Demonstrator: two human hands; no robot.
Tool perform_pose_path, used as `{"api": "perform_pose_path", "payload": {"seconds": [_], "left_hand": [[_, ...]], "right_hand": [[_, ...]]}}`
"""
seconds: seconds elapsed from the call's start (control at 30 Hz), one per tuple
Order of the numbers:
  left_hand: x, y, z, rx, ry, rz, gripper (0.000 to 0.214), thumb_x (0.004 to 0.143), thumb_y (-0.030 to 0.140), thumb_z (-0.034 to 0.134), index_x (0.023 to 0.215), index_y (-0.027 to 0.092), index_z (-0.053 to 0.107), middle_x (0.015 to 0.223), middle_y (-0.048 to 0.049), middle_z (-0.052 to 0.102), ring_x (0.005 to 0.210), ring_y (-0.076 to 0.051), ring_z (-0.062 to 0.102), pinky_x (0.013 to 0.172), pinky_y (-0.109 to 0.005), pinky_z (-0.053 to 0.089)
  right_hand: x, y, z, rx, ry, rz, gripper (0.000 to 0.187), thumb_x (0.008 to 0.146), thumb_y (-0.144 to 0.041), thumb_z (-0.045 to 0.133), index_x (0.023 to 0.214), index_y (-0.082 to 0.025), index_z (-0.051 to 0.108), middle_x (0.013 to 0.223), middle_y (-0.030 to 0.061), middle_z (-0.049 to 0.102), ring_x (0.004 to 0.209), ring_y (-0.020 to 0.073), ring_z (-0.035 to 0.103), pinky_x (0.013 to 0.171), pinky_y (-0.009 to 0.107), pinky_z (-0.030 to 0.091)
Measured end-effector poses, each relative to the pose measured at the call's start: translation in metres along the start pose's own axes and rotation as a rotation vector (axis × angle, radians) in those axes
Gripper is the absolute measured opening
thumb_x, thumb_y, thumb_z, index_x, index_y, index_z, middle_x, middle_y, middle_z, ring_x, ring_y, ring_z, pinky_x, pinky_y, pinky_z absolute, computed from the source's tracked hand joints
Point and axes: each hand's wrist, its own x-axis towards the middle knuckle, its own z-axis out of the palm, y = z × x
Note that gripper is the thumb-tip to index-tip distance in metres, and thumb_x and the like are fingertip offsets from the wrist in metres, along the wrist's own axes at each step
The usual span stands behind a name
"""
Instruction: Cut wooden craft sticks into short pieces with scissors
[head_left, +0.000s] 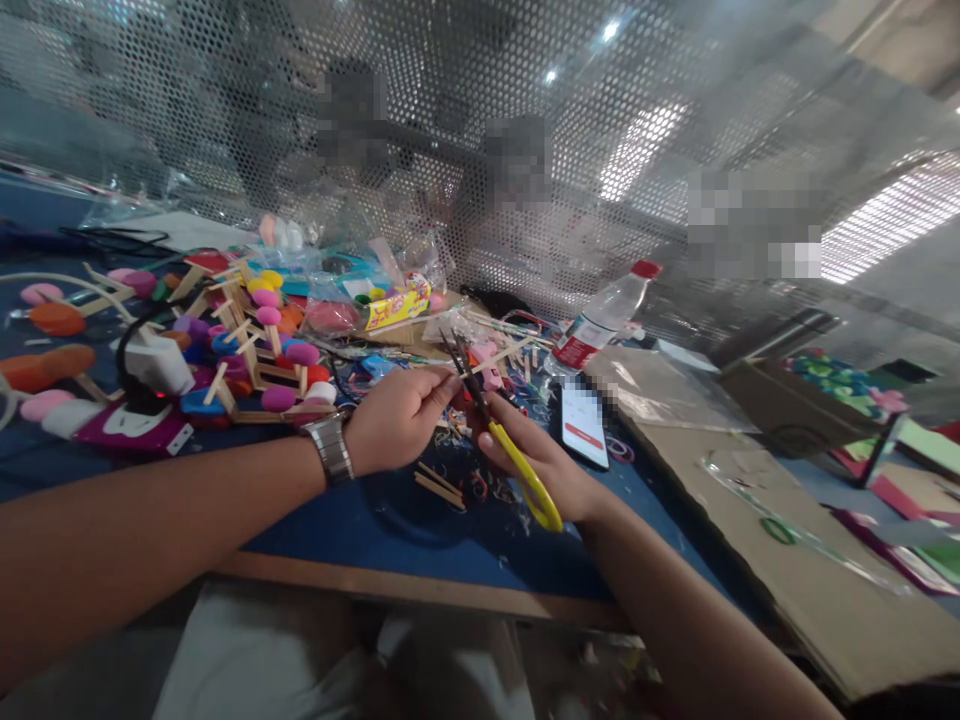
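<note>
My right hand (pixel 536 455) is wrapped round scissors (pixel 517 465) with yellow handles and dark blades pointing up and away. Close against the blades, my left hand (pixel 401 415), with a metal-band watch (pixel 328 447) on its wrist, is closed in a pinch. A thin pale wooden stick (pixel 510 356) runs from its fingertips across the blades; the pinched end is hidden. Below the hands, short wooden pieces (pixel 439 488) and small scraps lie on the blue table (pixel 337 525).
Left are coloured foam pieces and sticks (pixel 247 370), a white plug adapter (pixel 156 362) and a purple device (pixel 135 430). A bottle (pixel 600 320) with a red cap stands tilted in view beside a phone (pixel 583 422). Cardboard (pixel 750 540) lies right; a perforated screen (pixel 450 130) rises behind.
</note>
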Motion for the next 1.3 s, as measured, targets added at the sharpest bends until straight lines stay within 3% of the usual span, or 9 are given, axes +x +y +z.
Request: {"api": "perform_pose_path", "payload": {"seconds": [0.17,0.3,0.6,0.83,1.07,1.3], "left_hand": [[0.0001,0.0020,0.0004,-0.005,0.007,-0.013,0.034,0.100,0.029,0.038,0.078,0.016,0.060,0.074,-0.0030,0.066,0.068,-0.015,0.057,0.065,-0.027,0.042],[-0.0003,0.0036,-0.0005,0.017,0.002,0.000,0.036,0.100,0.029,0.037,0.075,0.016,0.059,0.075,-0.0036,0.065,0.068,-0.015,0.057,0.065,-0.027,0.041],[-0.0026,0.0031,-0.0017,-0.009,0.139,0.010,0.029,0.099,0.031,0.043,0.086,0.016,0.065,0.084,-0.0052,0.072,0.078,-0.017,0.063,0.072,-0.028,0.047],[-0.0024,0.0011,-0.0006,-0.023,0.149,0.034,0.027,0.099,0.031,0.045,0.090,0.016,0.066,0.087,-0.0050,0.072,0.081,-0.016,0.064,0.074,-0.027,0.048],[-0.0034,0.0029,-0.0027,-0.010,0.118,0.032,0.029,0.099,0.031,0.045,0.090,0.016,0.068,0.084,-0.0044,0.072,0.077,-0.017,0.064,0.070,-0.027,0.047],[-0.0038,0.0035,-0.0026,0.015,0.127,0.016,0.031,0.097,0.032,0.046,0.082,0.015,0.068,0.079,-0.0047,0.073,0.070,-0.016,0.062,0.064,-0.027,0.045]], "right_hand": [[0.0001,0.0000,-0.0020,-0.095,-0.017,-0.037,0.040,0.091,-0.051,0.057,0.116,-0.020,0.052,0.092,0.0025,0.051,0.082,0.0182,0.047,0.081,0.033,0.044],[0.0002,0.0016,-0.0011,-0.112,-0.015,-0.038,0.036,0.091,-0.050,0.056,0.111,-0.020,0.052,0.087,0.0013,0.048,0.078,0.0176,0.045,0.076,0.032,0.044],[0.0000,0.0086,-0.0006,0.060,0.047,-0.030,0.041,0.090,-0.058,0.055,0.111,-0.023,0.049,0.082,-0.0008,0.043,0.070,0.0160,0.042,0.063,0.029,0.041],[-0.0009,0.0087,-0.0008,0.171,0.007,-0.011,0.042,0.090,-0.056,0.058,0.115,-0.023,0.053,0.083,-0.0005,0.043,0.066,0.0147,0.044,0.058,0.029,0.042],[-0.0003,0.0030,-0.0019,0.014,0.024,-0.007,0.051,0.085,-0.061,0.061,0.113,-0.020,0.057,0.079,-0.0001,0.046,0.065,0.0144,0.044,0.057,0.028,0.042],[-0.0006,0.0033,-0.0015,0.028,0.046,0.045,0.053,0.083,-0.064,0.060,0.110,-0.019,0.056,0.078,-0.0011,0.044,0.060,0.0125,0.040,0.051,0.027,0.035]]}}
